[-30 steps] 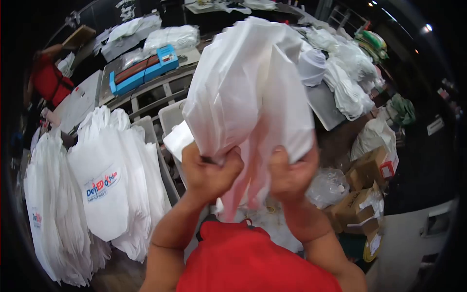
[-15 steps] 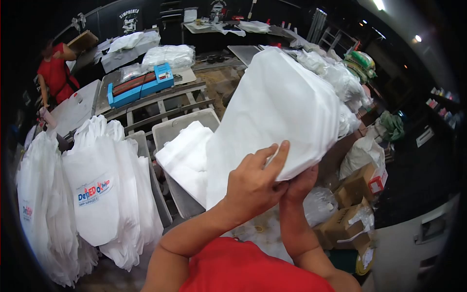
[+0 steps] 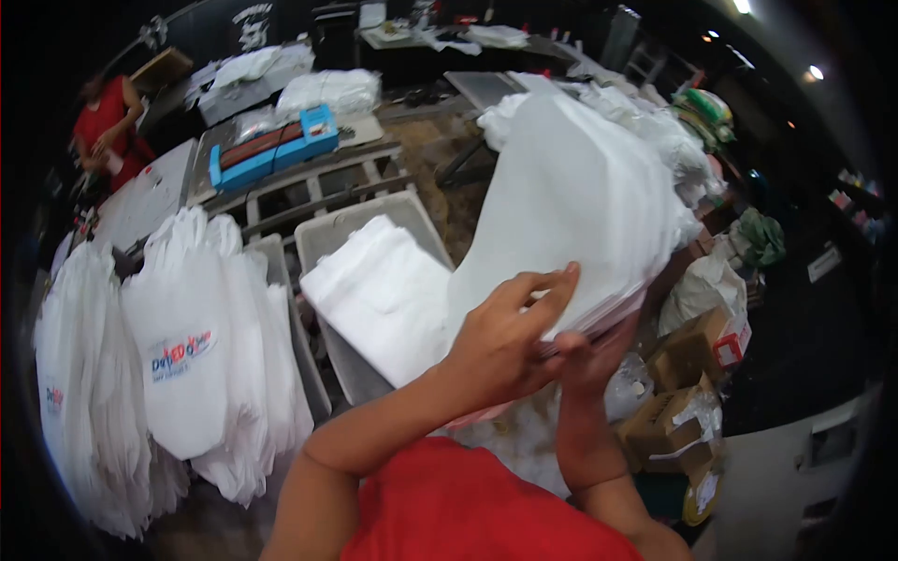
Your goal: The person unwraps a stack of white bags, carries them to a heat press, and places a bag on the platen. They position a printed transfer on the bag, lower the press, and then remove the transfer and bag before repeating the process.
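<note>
A thick stack of white fabric sheets [image 3: 580,187] fans out in front of me, its edges spread at the right. My left hand [image 3: 510,337] lies on the stack's near edge, thumb and fingers closed on the sheets. Under the lower right corner, my right hand [image 3: 599,355] grips the same stack from below, partly hidden by it. More folded white fabric [image 3: 383,290] rests in a grey tray [image 3: 313,229] left of the stack. White printed bags [image 3: 192,365] hang in bunches farther left.
A blue tool [image 3: 276,150] sits on a slatted frame at the upper left. Behind it stands a person in red [image 3: 117,131]. Cardboard boxes [image 3: 669,425] and a white sack [image 3: 702,290] are at the right, below piled plastic-wrapped bundles.
The stack has shifted right and its edges are more spread. Both hands have moved slightly right and down with it. The other person's arms have come together in front.
</note>
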A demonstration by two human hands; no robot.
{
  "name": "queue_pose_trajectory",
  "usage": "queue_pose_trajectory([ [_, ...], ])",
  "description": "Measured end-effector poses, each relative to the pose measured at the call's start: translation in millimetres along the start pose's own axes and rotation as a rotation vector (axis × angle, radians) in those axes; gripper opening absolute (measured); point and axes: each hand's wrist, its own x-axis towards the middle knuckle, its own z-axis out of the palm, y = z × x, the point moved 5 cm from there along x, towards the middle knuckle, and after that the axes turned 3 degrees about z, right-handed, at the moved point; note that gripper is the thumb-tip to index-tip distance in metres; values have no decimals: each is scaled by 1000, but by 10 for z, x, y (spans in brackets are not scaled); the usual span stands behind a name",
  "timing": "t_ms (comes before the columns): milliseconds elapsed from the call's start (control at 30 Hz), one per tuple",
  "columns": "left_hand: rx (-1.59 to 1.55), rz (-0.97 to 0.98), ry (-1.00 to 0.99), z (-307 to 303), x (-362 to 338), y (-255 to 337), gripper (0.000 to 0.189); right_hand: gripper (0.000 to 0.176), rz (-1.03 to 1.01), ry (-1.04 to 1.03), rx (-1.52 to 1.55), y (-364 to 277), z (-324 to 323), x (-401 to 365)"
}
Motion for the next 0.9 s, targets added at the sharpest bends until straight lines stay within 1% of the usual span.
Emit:
queue_pose_trajectory([
  [33,-64,-29,-67,34,-36,-42,83,128,-43,21,-121,15,-67,5],
  [67,-44,-73,-57,52,-74,-89,83,127,-86,33,-238,47,-107,9],
  [100,-86,-72,-128,140,-99,-105,91,121,-81,5,-260,35,-120,36],
  [133,-133,-65,-199,213,-126,-120,99,110,-42,-14,-282,2,-126,29],
  [167,-123,-99,-192,216,-146,-138,99,100,-4,-33,-305,-29,-133,24],
  [200,-130,-86,-270,243,-150,-104,103,90,34,-52,-329,-57,-138,19],
  [233,-142,-64,-349,285,-159,-80,107,83,32,9,-297,-38,-271,36],
  [267,-142,-76,-346,323,-167,-83,107,81,30,40,-283,-35,-384,44],
  [333,-254,-42,-368,405,-187,-54,120,76,33,136,-268,-47,-624,31],
  [367,-348,31,-377,401,-196,-63,117,73,36,201,-267,-61,-725,13],
  [400,-357,23,-383,453,-243,-126,117,73,46,207,-275,-135,-760,12],
  [467,-555,75,-362,568,-409,-276,101,68,152,280,-129,-275,-831,11],
  [500,-551,-7,-370,568,-560,-469,83,63,178,355,-77,-260,-959,-6],
  [533,-401,-175,-360,563,-814,-794,73,58,204,424,-22,-236,-1175,7],
  [567,-145,-296,-233,512,-1226,-1302,65,49,303,442,13,-164,-1684,-50],
  [600,-178,-575,48,223,-1581,-1770,61,44,401,461,48,-99,-2166,-106],
  [633,277,-649,217,-148,-1969,-2181,62,48,420,648,71,-92,-2518,-214],
  [667,613,-821,254,-569,-2263,-2478,67,50,454,449,111,-187,-2539,-258],
  [700,837,-846,273,-851,-2600,-2796,74,55,488,475,172,-245,-2510,-353],
  [733,860,-896,285,-1076,-2693,-2920,82,60,450,625,86,-286,-2700,-456],
  [767,921,-793,189,-1221,-2793,-3152,90,61,429,626,61,-302,-2751,-504],
  [800,925,-805,188,-1304,-2710,-3204,90,61,418,620,51,-282,-2816,-534],
  [833,921,-959,-55,-1335,-2582,-3293,91,62,407,615,41,-258,-2906,-571],
  [867,900,-1103,-302,-1321,-2519,-3399,92,62,356,631,-135,-237,-3031,-593],
  [900,914,-1154,-341,-1329,-2475,-3489,89,62,327,631,-220,-217,-3094,-626],
])
